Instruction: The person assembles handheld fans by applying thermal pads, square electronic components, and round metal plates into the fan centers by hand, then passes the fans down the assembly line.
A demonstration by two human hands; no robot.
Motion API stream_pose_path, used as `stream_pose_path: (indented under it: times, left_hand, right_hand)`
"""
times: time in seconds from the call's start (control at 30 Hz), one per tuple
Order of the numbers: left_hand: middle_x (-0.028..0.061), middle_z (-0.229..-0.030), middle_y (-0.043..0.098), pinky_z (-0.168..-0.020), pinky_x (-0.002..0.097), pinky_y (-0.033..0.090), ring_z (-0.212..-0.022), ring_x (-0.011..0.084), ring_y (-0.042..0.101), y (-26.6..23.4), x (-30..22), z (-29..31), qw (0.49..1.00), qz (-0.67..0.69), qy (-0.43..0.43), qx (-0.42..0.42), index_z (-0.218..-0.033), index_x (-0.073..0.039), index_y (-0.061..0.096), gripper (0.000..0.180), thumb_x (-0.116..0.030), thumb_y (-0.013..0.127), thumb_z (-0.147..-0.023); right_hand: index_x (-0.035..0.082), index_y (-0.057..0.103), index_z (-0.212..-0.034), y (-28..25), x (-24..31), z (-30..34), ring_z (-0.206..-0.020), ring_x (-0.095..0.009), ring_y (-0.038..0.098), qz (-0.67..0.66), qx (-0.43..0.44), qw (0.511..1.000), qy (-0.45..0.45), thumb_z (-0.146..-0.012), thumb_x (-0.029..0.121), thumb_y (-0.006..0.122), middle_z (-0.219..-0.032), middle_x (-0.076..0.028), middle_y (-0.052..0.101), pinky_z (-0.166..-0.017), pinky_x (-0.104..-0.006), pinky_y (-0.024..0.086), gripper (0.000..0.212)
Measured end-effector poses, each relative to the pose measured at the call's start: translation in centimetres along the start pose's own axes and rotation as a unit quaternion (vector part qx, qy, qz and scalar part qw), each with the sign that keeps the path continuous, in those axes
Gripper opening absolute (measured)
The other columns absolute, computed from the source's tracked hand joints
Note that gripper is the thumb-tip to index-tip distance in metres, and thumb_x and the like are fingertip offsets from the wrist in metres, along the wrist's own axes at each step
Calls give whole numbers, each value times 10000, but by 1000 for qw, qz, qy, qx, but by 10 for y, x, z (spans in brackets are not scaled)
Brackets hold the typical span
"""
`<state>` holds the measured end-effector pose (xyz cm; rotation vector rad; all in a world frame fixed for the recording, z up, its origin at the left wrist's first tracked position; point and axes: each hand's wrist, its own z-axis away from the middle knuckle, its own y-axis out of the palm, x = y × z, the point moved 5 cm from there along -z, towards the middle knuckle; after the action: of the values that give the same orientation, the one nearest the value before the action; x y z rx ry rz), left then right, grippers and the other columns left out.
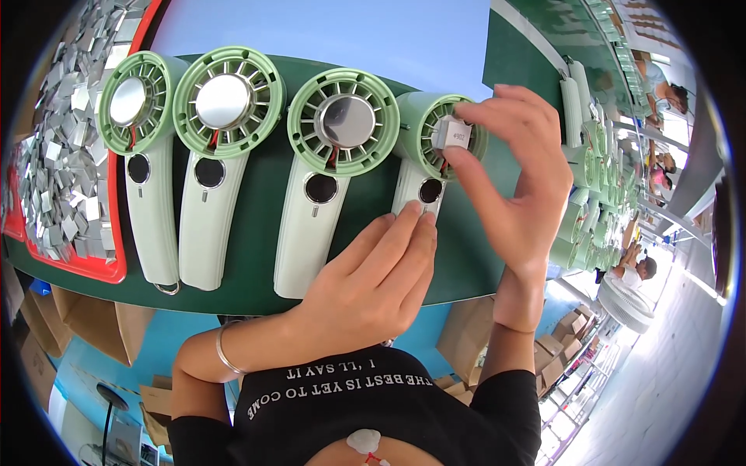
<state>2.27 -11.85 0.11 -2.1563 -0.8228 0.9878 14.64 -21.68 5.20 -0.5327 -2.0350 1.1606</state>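
Four pale green handheld fans lie in a row, each with a round slatted head, a pale handle and a dark oval window. My left hand [377, 268] is closed over the handle of the rightmost fan [414, 116], fingertips just below its window; the thumb is hidden. My right hand [521, 171] pinches a small silvery square block [454, 137] between thumb and forefinger, held at the middle of that fan's head. Whether the block touches the fan I cannot tell. Bright round metal discs show in the heads of the third fan [346, 120], second fan [225, 101] and leftmost fan [128, 101].
A red tray [116, 268] heaped with small silvery square pieces [70, 163] stands at the left of the green tabletop [474, 248]. A pale blue sheet [334, 35] covers the far part. More green fans [587, 167] line the right. Cardboard boxes [101, 322] sit below; people work beyond.
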Motion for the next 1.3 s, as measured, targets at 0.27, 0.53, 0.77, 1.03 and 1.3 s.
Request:
stream_pose_path:
  times: [0.27, 0.53, 0.77, 1.03, 1.3]
  left_hand:
    - [176, -1114, 653, -909, 380, 547, -1159, 331, 584, -5, -2, -4, 1000, 8, 15, 14, -975, 76, 702, 269, -95, 600, -793]
    - [178, -1097, 660, -909, 384, 552, -1116, 325, 610, -6, -6, -4, 999, -5, 32, 26, -1013, 76, 694, 279, -77, 607, -796]
    - [186, -1145, 661, -904, 419, 558, -1119, 342, 621, -6, -5, -4, 999, 3, 37, 39, -1056, 64, 692, 276, -114, 694, -845]
    - [190, -1152, 660, -901, 416, 564, -1125, 351, 620, -4, -2, -1, 999, 5, 34, 39, -1059, 69, 694, 271, -107, 688, -853]
    - [177, -1131, 666, -892, 385, 566, -1142, 333, 609, -4, -3, -3, 999, 2, 32, 28, -1033, 68, 703, 242, -78, 652, -847]
  right_hand:
    - [86, 768, -948, -5, 9, 1, -1085, -295, 602, 60, -12, 997, -53, -658, 87, 848, -903, -37, 675, -1003, -464, 415, 300]
    - [56, 729, -1024, 3, 0, 18, -1088, -272, 608, 24, -43, 996, -71, -718, 92, 812, -1006, -52, 671, -1027, -482, 403, 319]
    - [20, 697, -1010, -13, -99, 19, -1018, -224, 639, -5, -131, 965, 226, -846, 110, 709, -1004, -92, 712, -920, -339, 478, 188]
    - [47, 732, -916, 9, -110, 9, -1007, -250, 632, 28, -69, 973, 218, -803, 137, 743, -911, -73, 722, -915, -369, 486, 145]
    - [41, 730, -867, 7, -110, 3, -1009, -274, 626, 45, -51, 975, 213, -793, 113, 743, -864, -87, 707, -911, -384, 482, 104]
